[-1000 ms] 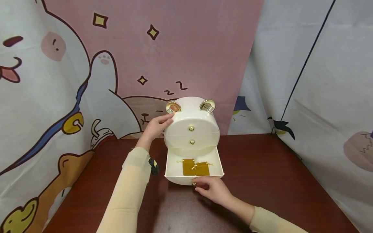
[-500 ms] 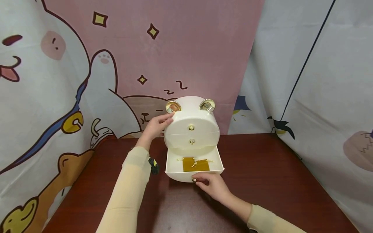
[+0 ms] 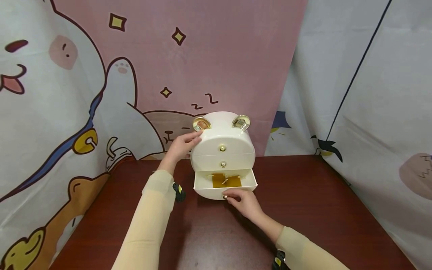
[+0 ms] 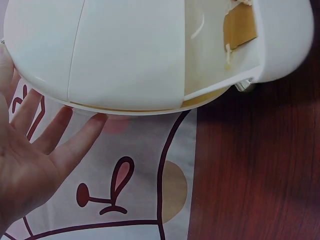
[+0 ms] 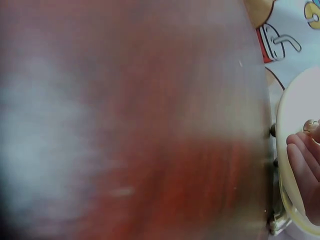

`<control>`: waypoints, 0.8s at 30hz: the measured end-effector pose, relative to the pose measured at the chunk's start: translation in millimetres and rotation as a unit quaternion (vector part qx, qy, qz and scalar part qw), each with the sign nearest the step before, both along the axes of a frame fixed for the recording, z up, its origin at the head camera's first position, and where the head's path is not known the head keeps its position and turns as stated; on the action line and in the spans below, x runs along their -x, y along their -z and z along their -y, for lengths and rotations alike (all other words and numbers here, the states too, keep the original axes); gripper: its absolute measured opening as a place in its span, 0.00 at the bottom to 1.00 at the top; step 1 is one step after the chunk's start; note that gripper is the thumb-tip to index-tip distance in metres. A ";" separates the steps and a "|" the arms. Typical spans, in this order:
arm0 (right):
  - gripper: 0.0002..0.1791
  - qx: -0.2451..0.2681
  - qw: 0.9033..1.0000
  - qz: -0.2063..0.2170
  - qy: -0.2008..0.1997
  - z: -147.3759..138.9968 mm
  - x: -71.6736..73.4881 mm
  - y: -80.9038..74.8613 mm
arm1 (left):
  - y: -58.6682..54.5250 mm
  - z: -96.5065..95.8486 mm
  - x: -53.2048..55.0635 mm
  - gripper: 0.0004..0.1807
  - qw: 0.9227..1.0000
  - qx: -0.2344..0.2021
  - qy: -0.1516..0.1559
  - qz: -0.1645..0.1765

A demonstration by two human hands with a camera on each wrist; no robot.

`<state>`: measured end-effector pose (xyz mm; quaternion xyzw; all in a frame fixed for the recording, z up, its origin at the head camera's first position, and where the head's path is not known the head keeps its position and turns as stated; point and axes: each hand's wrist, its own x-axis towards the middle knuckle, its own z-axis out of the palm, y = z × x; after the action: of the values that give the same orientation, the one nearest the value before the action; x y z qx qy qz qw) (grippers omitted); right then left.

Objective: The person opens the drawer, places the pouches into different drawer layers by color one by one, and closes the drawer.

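A white rounded drawer box (image 3: 216,140) with gold bear ears stands on the table. Its bottom drawer (image 3: 206,192) is partly pulled out, and two mustard-yellow drawstring pouches (image 3: 218,181) lie inside. On that drawer's front, my right hand (image 3: 246,205) pinches the small gold knob (image 3: 225,197). My left hand (image 3: 181,149) rests against the box's upper left side, just below one ear. The left wrist view shows this left hand (image 4: 30,162) with fingers spread along the box edge. Only part of the right hand (image 5: 306,172) appears at the right wrist view's edge.
The reddish-brown wooden table (image 3: 320,210) extends around the box. Behind it hangs a cartoon-printed cloth (image 3: 236,56), with more cloth along both sides. Two further closed drawers with gold knobs (image 3: 223,164) sit above the pulled-out one.
My right hand has pushed the bottom drawer inward, away from me, so less of it sticks out and the pouches lie closer to the box. The left hand has stayed in place.
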<state>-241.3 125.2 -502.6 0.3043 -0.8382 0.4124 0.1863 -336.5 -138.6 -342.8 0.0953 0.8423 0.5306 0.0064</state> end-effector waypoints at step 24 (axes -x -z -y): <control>0.13 -0.006 0.997 0.079 0.006 1.3 48.1 -5.7 | -2.3 -0.7 -1.6 0.26 1.000 -0.001 0.002 0.009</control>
<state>-289.4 123.8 -496.9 0.2668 -0.8544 0.4292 0.1206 -335.0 -137.9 -340.5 0.0921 0.8417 0.5318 0.0151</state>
